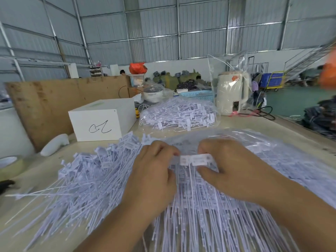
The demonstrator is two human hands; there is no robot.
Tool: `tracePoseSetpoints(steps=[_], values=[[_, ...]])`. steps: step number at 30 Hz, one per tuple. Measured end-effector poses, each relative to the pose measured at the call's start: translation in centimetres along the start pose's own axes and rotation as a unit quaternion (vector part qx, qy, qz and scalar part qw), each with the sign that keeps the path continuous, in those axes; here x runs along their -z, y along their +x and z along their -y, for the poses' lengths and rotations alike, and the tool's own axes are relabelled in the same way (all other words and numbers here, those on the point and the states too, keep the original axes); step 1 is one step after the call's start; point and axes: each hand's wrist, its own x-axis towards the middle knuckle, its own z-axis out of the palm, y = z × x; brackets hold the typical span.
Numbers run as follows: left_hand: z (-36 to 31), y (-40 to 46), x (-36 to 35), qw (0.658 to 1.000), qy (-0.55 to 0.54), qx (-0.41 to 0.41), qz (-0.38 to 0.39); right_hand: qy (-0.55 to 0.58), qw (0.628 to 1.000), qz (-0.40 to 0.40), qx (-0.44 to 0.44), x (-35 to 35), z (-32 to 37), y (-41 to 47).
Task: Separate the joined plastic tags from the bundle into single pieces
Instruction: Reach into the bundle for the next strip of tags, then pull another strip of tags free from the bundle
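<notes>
Hands meet above the middle of a pale table (283, 122), seen from the person's own head. The left hand (154, 171) has its fingers curled, pinching the left end of a short strip of joined plastic tags (195, 160), while the right hand (229, 160) pinches the right end between thumb below and fingers above. The strip's white heads sit side by side between the two hands, and its thin tails hang down toward the near edge. Under and around the hands lies a big heap of loose white tags (87, 180), spreading over the near left part of the table, with more tags still in a clear plastic sheet (272, 142) toward the right edge. Farther back, near the middle of the table, a clear bag of tags (178, 113) rests beside a white box (101, 119) with a black scribble on its front. A cream electric kettle (232, 91) wrapped in clear plastic stands near the far right corner, and a brown board (60, 99) leans along the far left edge.
</notes>
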Motion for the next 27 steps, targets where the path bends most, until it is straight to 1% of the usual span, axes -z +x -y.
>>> tracePoseSetpoints(steps=[2, 5, 7, 9, 10, 11, 12, 13, 14, 15, 17, 19, 20, 21, 23, 24, 25, 27], values=[[0.4, 0.1, 0.2, 1.000, -0.001, 0.015, -0.016, 0.024, 0.998, 0.043, -0.025, 0.8, 0.2, -0.7], [0.7, 0.1, 0.4, 1.000, -0.006, 0.027, -0.008, 0.054, 0.997, 0.045, -0.023, 2.0, 0.4, -1.3], [0.9, 0.2, 0.4, 1.000, -0.011, 0.017, -0.002, 0.104, 0.995, 0.009, -0.008, 2.8, 0.6, -1.4], [0.8, 0.3, 0.4, 1.000, -0.018, 0.010, -0.002, 0.159, 0.986, -0.045, -0.010, 3.4, 0.4, -1.5], [0.7, 0.3, 0.4, 0.999, -0.041, 0.016, -0.004, 0.173, 0.983, -0.064, -0.010, 3.6, 0.3, -1.6], [0.5, 0.3, 0.4, 0.995, -0.088, 0.035, -0.009, 0.178, 0.982, -0.065, -0.010, 3.8, 0.4, -1.6], [0.1, 0.2, 0.6, 0.984, -0.163, 0.064, -0.015, 0.176, 0.983, -0.050, -0.009, 3.8, 0.4, -1.6], [-0.3, 0.2, 0.9, 0.962, -0.256, 0.096, -0.015, 0.168, 0.985, -0.024, -0.011, 3.9, 0.4, -1.7], [-0.7, 0.2, 1.2, 0.931, -0.345, 0.118, -0.014, 0.161, 0.987, 0.003, -0.013, 3.9, 0.4, -1.7], [-0.9, 0.3, 1.3, 0.906, -0.405, 0.123, -0.013, 0.157, 0.987, 0.028, -0.018, 3.9, 0.5, -1.7], [-1.3, 0.3, 1.5, 0.860, -0.497, 0.112, 0.006, 0.145, 0.987, 0.059, -0.034, 4.1, 0.4, -1.8], [-1.7, 0.5, 1.8, 0.810, -0.572, 0.123, 0.034, 0.125, 0.989, 0.073, -0.043, 4.4, 0.4, -1.7], [-1.7, 0.4, 1.9, 0.805, -0.577, 0.127, 0.049, 0.123, 0.988, 0.076, -0.047, 4.5, 0.4, -1.7], [-1.7, 0.4, 1.9, 0.818, -0.557, 0.128, 0.063, 0.125, 0.988, 0.080, -0.049, 4.5, 0.5, -1.8], [-1.7, 0.2, 1.9, 0.861, -0.487, 0.108, 0.099, 0.130, 0.986, 0.090, -0.048, 4.5, 0.6, -1.9], [-1.7, 0.1, 1.8, 0.872, -0.465, 0.097, 0.119, 0.130, 0.986, 0.094, -0.046, 4.5, 0.7, -2.0], [-1.6, 0.0, 1.8, 0.875, -0.456, 0.092, 0.135, 0.127, 0.986, 0.099, -0.046, 4.5, 0.7, -2.0], [-1.5, -0.1, 1.8, 0.869, -0.461, 0.098, 0.149, 0.119, 0.985, 0.118, -0.048, 4.4, 0.6, -1.9]])
